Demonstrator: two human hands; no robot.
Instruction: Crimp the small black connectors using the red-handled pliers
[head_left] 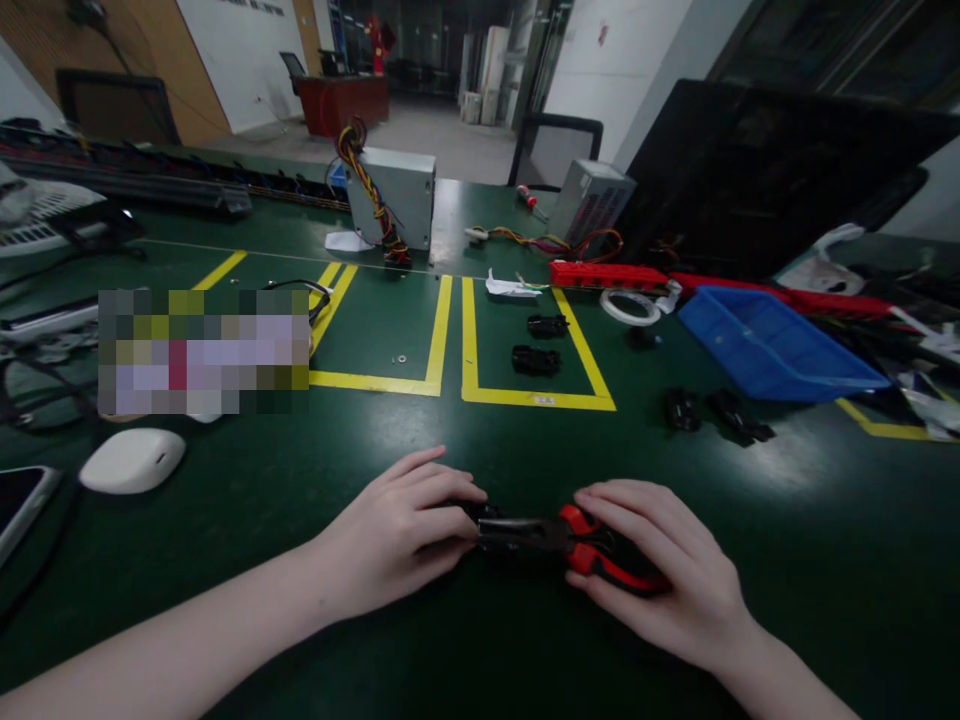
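Observation:
My right hand [671, 565] is closed round the red handles of a pair of pliers [529, 534], with the jaws pointing left. My left hand [409, 522] pinches a small black part [480, 511] at the tip of the jaws. Fingers and jaws cover most of that part, so its kind and whether the jaws grip it cannot be made out. Beyond the hands, two black plastic pieces [535, 359] lie inside a yellow-taped rectangle. Two more black pieces [681, 410] rest on the green table to the right.
A blue bin [780, 345] stands at the right, near a roll of white tape [630, 307] and a red strip [607, 275]. Metal power supply boxes [394, 198] with cables are at the back. On the left are a white rounded case [133, 461] and a phone [22, 505].

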